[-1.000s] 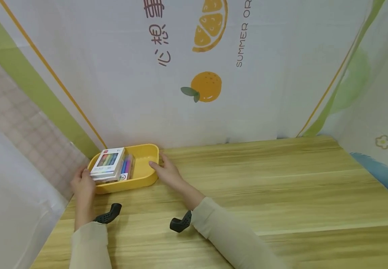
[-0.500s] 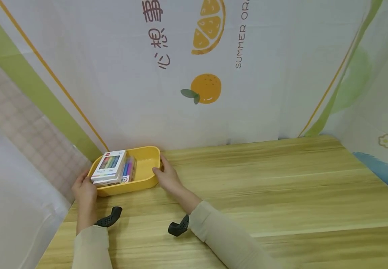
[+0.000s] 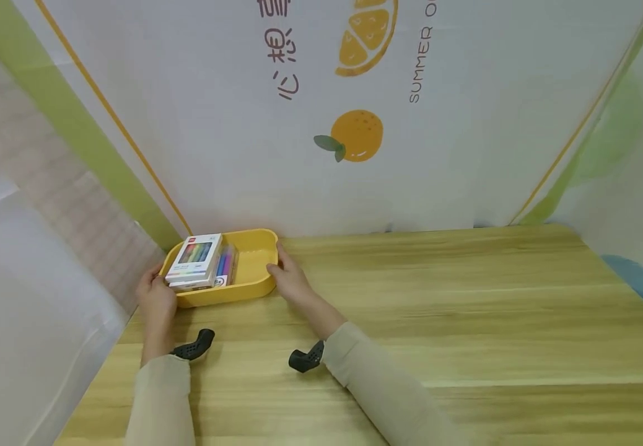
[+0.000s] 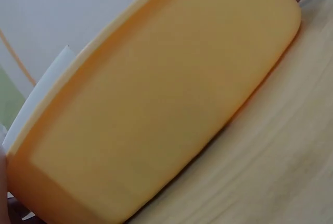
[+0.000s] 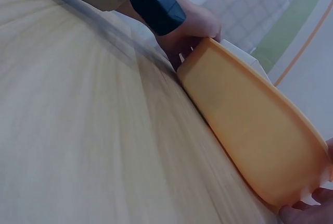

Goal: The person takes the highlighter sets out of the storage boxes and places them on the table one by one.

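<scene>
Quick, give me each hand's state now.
Left hand: grips the yellow tray at its left end.
Right hand: grips the tray's right end.

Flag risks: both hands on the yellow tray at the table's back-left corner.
1. The yellow plastic tray sits near the wooden table's left edge; a leftward slip could drop it.
2. The white marker box stacked at the left end overhangs the rim, so tilting may spill it.
3. The left hand and right hand hold only the ends; grip could slide.

Wood table [image 3: 466,310] w/ yellow tray [image 3: 254,291] on it.
</scene>
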### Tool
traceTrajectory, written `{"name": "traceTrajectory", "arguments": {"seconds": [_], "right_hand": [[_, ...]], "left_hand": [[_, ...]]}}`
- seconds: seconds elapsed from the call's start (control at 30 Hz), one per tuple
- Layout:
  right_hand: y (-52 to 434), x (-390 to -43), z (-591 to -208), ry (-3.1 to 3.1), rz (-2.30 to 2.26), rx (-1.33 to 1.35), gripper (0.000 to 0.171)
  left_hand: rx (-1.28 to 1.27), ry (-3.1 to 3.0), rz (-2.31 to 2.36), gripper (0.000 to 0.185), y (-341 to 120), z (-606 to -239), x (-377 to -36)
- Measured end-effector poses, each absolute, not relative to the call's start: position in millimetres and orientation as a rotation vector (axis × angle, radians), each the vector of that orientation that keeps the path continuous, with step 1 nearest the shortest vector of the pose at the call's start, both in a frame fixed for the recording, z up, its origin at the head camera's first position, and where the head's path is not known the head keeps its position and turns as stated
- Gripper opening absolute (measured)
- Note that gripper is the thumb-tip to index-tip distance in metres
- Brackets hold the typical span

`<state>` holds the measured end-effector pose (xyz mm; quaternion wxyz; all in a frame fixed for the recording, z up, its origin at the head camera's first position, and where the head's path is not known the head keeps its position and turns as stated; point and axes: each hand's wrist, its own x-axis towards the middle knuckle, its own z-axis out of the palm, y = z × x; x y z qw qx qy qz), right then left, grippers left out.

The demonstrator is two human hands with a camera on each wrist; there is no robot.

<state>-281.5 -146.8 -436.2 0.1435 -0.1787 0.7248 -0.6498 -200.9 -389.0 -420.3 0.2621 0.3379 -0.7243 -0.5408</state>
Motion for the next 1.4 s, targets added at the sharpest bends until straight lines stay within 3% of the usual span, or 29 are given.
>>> {"name": "traceTrajectory", "arguments": {"seconds": [0.47,0.87,1.4], "right_hand": [[-127.9,-289.1,-437.2,2.062,-1.888,-0.583,0.064],[-99.2,-296.8,-441.8,2.045,-1.948,-0.512,0.062],[-71.6,-305.3,-449.4,2.178,-1.993,-0.435,0.058]], "left_hand": [[0.851,-1.97,-1.369,0.052,-373.6,-421.1,-206.1],[0.746,-2.028,-1.332,0.05,-345.5,-423.8,-217.1],[0.723,-2.305,-1.428,0.048,-341.7,-411.4,-222.4]]}}
